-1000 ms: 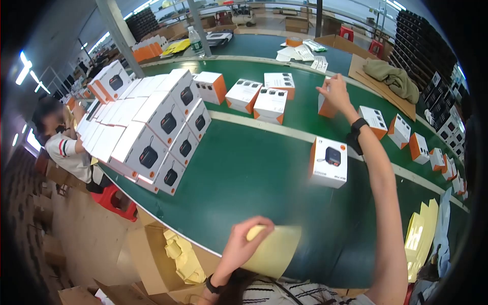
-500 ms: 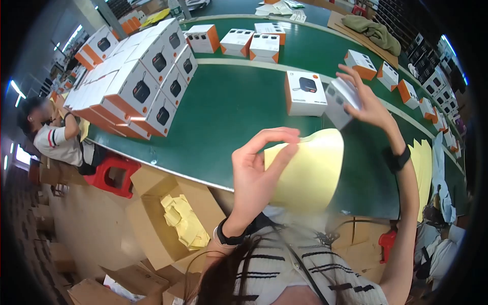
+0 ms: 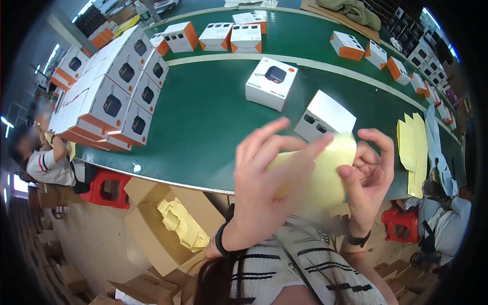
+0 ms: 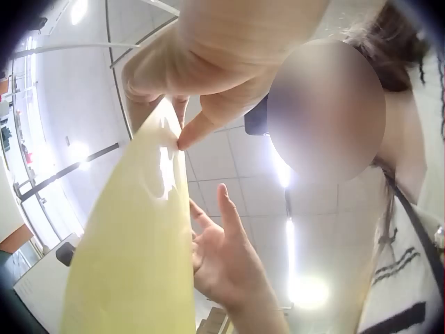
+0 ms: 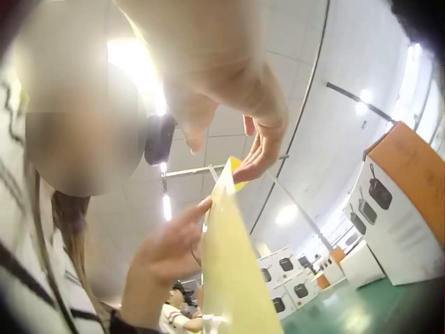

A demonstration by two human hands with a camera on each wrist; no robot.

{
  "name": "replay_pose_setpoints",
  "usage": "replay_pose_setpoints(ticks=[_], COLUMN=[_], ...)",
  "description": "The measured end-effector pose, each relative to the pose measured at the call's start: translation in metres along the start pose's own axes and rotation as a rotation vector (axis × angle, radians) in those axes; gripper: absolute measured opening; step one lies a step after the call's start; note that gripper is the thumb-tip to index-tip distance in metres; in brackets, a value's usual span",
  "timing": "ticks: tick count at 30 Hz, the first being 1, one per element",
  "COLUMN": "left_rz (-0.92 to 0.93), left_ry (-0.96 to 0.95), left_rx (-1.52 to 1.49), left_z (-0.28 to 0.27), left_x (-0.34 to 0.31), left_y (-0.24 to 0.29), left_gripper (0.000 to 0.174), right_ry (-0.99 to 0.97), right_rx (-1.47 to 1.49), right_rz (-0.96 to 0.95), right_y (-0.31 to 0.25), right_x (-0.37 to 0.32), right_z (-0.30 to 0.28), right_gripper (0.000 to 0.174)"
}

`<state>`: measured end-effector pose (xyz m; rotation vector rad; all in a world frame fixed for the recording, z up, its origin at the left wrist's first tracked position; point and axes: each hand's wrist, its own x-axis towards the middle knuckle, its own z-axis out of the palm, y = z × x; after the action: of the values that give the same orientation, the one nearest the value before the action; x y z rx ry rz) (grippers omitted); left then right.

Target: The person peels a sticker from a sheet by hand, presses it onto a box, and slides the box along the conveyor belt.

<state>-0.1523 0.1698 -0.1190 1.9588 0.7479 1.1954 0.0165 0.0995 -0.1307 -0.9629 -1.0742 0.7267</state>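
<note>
A thin, glossy yellow sheet is up in front of the person's chest, curved and partly blurred. My left hand pinches its edge between thumb and fingers, as the left wrist view shows. On the sheet's other side is my right hand; its fingertips touch the sheet's corner in the right wrist view, with the thumb held apart. Just beyond the hands, a white box rests on the green table, partly hidden by the sheet. Another white box with a dark device printed on top lies farther back.
Stacked white-and-orange boxes rise at the table's left. Several more boxes line the green belt behind. Yellow sheets lie at the right edge. A carton holding crumpled yellow sheets stands below; another person sits far left.
My right hand took a box from the belt, set it beside the other one, let go and came to the yellow sheet. My left hand lifted the sheet from the table edge.
</note>
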Motion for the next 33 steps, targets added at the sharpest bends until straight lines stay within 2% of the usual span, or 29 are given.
replay_pose_setpoints(ticks=[1, 2, 3, 5, 7, 9, 11, 12, 16, 18, 21, 25, 33], left_rz=[0.202, 0.164, 0.159, -0.003, -0.016, 0.009, -0.015, -0.032, -0.024, -0.022, 0.067, 0.079, 0.216], left_ry=[-0.047, 0.008, 0.003, -0.054, -0.039, -0.005, -0.005, -0.003, -0.021, -0.084, -0.067, -0.078, 0.053], left_rx=[0.346, 0.119, 0.117, -0.163, -0.209, -0.126, -0.138, -0.145, -0.163, -0.137, -0.161, -0.173, -0.192], left_z=[-0.001, 0.004, 0.007, 0.012, 0.017, 0.019, 0.022, 0.022, 0.022, 0.017, 0.017, 0.013, 0.020], left_x=[0.003, 0.006, 0.006, 0.003, 0.003, 0.003, -0.001, -0.003, -0.003, -0.002, -0.004, -0.002, -0.005], left_y=[-0.001, -0.001, -0.002, -0.005, -0.004, -0.001, -0.001, 0.000, 0.004, 0.007, 0.004, 0.006, 0.007], left_gripper=[0.037, 0.037, 0.037, 0.035, 0.031, 0.026, 0.024, 0.021, 0.019, 0.018, 0.019, 0.022, 0.028], right_ry=[0.038, 0.041, 0.063, 0.085, 0.023, 0.041, 0.001, 0.067, 0.120, 0.098, 0.062, 0.058, 0.061], right_rx=[-0.032, -0.034, -0.089, -0.147, -0.236, -0.331, -0.738, -0.744, -0.636, -0.639, -0.652, -0.638, -0.625], right_rz=[0.006, 0.013, -0.010, -0.024, -0.064, -0.066, -0.267, -0.267, -0.286, -0.331, -0.418, -0.509, -0.613], right_y=[-0.002, -0.004, -0.005, -0.004, -0.001, -0.005, -0.009, -0.008, -0.010, -0.008, -0.006, -0.002, 0.005], right_x=[-0.003, -0.006, -0.008, -0.012, -0.013, -0.012, -0.010, -0.010, -0.007, -0.006, -0.007, -0.009, -0.010], right_z=[0.001, 0.002, 0.003, 0.001, -0.006, -0.010, -0.012, -0.010, -0.004, -0.004, -0.005, -0.005, -0.002], right_gripper=[0.053, 0.053, 0.047, 0.041, 0.034, 0.032, 0.035, 0.031, 0.023, 0.024, 0.025, 0.024, 0.021])
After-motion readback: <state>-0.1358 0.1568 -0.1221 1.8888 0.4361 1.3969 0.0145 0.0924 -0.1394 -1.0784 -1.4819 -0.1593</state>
